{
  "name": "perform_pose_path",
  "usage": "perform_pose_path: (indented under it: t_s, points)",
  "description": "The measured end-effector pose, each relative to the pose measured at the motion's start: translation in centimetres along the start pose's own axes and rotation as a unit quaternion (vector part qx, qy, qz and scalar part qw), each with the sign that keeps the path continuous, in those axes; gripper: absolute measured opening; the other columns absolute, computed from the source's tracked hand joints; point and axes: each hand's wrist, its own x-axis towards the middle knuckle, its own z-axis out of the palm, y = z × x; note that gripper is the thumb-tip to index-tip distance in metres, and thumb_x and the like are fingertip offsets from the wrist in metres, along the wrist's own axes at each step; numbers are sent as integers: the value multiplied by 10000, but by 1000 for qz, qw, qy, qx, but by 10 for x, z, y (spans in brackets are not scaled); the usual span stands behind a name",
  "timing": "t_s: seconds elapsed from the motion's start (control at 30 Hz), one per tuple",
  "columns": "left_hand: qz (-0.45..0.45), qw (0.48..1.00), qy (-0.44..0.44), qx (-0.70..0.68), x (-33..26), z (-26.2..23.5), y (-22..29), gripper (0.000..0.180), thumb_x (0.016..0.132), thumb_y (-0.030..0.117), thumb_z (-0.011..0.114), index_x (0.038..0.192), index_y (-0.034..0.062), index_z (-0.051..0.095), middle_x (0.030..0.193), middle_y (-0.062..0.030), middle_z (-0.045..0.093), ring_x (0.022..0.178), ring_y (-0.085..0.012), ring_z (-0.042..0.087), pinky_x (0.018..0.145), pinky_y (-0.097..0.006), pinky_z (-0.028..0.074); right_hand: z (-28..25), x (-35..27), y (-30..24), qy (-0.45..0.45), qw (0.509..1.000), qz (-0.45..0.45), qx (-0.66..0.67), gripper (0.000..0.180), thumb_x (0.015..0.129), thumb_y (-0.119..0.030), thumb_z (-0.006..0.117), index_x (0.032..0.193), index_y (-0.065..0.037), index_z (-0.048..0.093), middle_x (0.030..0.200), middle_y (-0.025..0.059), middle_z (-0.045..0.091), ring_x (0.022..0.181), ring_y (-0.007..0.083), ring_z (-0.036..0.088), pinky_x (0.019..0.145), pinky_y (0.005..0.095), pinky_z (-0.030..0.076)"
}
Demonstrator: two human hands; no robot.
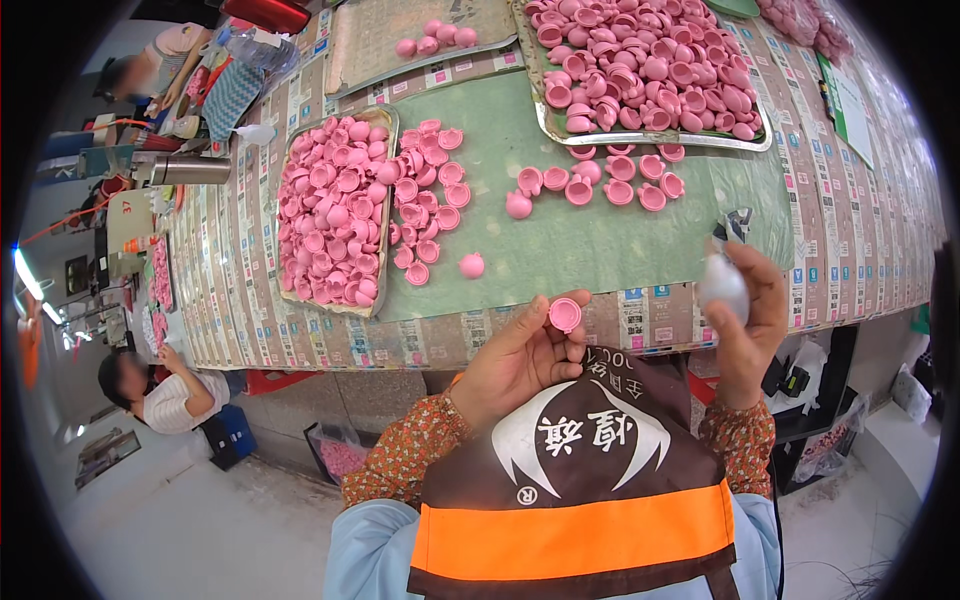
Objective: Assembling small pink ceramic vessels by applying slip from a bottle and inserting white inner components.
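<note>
My left hand point(515, 355) holds a small pink plastic half-shell point(566, 314) between thumb and fingers, its round hollow facing up. It is just off the table's near edge, above my apron. To the right, my right hand point(752, 325) is closed round a white squeeze bottle point(724, 287), blurred, with something dark at its upper end. Ahead of my hands, a single pink piece point(472, 265) lies on the green mat point(560, 250). Loose pink shells point(432, 190) lie left on the mat, and more pink shells point(620, 180) are spread in front of the big tray.
A heaped tray point(378, 270) of pink shells stands left, a larger heaped tray point(650, 142) far right. The tray point(370, 50) between them at the back holds several pink balls. A steel flask point(190, 170) lies left. Other people point(185, 400) sit at the left; a green-edged sheet point(848, 115) lies right.
</note>
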Motion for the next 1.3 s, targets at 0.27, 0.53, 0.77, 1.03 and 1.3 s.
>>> perform_pose_path:
  t_s: [0.27, 0.53, 0.77, 1.03, 1.3]
  points:
    - [1, 998, -9, -57, -3, -4, -2, 484, 1068, 410, 405, 1395, 56, 450, 1070, -99, 564, 962, -215, 615, 827, -364, 601, -40, 45, 28, 194, 977, -76, -38, 331, 955, -8, 615, 1266, 33, 508, 1311, 173, 588, 1171, 249, 613, 1014, 364, 489]
    - [16, 999, 5, -51, -5, -3, -3, 459, 1060, 365, 454, 1401, 58, 450, 1115, -113, 569, 972, -215, 621, 833, -368, 603, -79, 64, 68, 283, 950, -74, -111, 294, 941, -37, 666, 1198, 21, 537, 1253, 181, 636, 1115, 191, 620, 1002, 319, 489]
    - [46, 998, -14, 27, -6, -2, -2, 508, 1041, 356, 503, 1445, 58, 429, 1121, -119, 567, 970, -210, 621, 829, -351, 600, -83, 65, 72, 274, 954, -76, -91, 311, 929, -22, 674, 1203, 20, 534, 1235, 164, 644, 1117, 189, 614, 986, 310, 491]
    - [40, 999, -21, 14, -4, -3, -1, 496, 1043, 344, 506, 1444, 62, 431, 1147, -126, 565, 975, -214, 620, 838, -356, 600, -71, 54, 54, 299, 946, -86, -94, 417, 911, -23, 657, 1289, 45, 496, 1305, 166, 576, 1190, 220, 561, 1016, 349, 446]
    - [61, 998, 8, -30, -1, -2, -2, 437, 1045, 316, 507, 1419, 100, 443, 1157, -129, 561, 978, -220, 612, 837, -349, 611, -11, 35, 17, 212, 902, -209, -312, 293, 870, 64, 666, 1155, 16, 618, 1078, 72, 605, 957, 165, 560, 882, 303, 450]
